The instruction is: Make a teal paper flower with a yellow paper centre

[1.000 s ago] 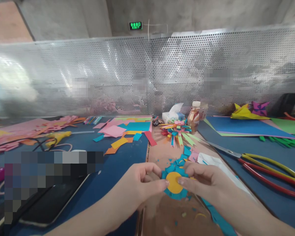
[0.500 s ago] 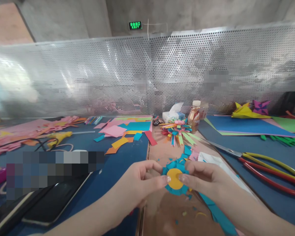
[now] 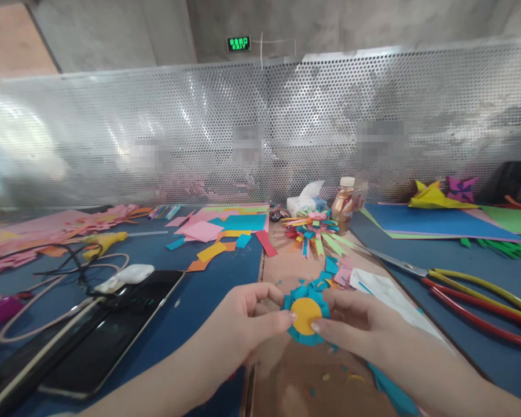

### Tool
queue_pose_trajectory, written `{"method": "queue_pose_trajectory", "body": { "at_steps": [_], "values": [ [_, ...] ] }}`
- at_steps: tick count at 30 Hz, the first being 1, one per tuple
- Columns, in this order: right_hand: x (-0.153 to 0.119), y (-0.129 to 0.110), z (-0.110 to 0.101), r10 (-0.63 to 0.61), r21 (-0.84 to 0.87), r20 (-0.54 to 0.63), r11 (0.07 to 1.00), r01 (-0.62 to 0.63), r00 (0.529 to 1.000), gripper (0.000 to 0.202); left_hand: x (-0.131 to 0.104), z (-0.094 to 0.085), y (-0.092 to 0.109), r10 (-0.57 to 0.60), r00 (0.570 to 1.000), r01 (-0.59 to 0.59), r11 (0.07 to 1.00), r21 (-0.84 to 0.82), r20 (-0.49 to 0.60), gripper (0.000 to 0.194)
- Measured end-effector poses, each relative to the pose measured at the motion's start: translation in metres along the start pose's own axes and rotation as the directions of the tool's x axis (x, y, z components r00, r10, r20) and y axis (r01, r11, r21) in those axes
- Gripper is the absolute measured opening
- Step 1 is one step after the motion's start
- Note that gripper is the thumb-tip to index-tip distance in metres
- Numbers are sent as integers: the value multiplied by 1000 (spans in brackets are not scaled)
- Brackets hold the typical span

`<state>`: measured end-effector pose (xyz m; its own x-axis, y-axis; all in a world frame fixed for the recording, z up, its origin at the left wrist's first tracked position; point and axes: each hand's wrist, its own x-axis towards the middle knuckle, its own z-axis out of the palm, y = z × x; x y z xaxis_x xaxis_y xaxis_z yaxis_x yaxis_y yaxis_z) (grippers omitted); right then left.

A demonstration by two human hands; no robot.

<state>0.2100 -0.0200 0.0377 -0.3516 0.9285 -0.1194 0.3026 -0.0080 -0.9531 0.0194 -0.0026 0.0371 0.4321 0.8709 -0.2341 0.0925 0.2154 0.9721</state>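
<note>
Left hand [image 3: 260,315] and right hand [image 3: 356,318] pinch a blue paper rosette [image 3: 301,337] between them, thumbs on the rim of its yellow disc [image 3: 307,313]. Disc faces the camera; round, no evident long axis. Held above brown board [image 3: 290,382], whose left seam runs beneath the left hand. White sheet [image 3: 388,295] beside right hand; scissors [image 3: 425,275] farther right, blades toward the board. Beyond grip: bottle [image 3: 342,205], label partly legible, "NE". Far above: sign [image 3: 238,44], "EXIT".

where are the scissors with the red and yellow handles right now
In the head view, the scissors lie to the right of the right hand, below the blue paper sheet.
</note>
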Motion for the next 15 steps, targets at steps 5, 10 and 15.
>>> {"method": "queue_pose_trajectory", "body": {
  "at_steps": [5,10,15],
  "values": [
    [0,1,-1,-11,-51,12,999,12,1000,28,0,0,1,14,1000,-14,1000,-13,12,22],
    [1,1,0,-1,-120,-17,993,-1,1000,27,1,-1,-1,47,999,-47,999,-5,11,20],
    [0,0,0,-61,-144,-46,988,54,997,27,1,1,-2,48,999,-48,999,-4,-6,21]
  ]
}}
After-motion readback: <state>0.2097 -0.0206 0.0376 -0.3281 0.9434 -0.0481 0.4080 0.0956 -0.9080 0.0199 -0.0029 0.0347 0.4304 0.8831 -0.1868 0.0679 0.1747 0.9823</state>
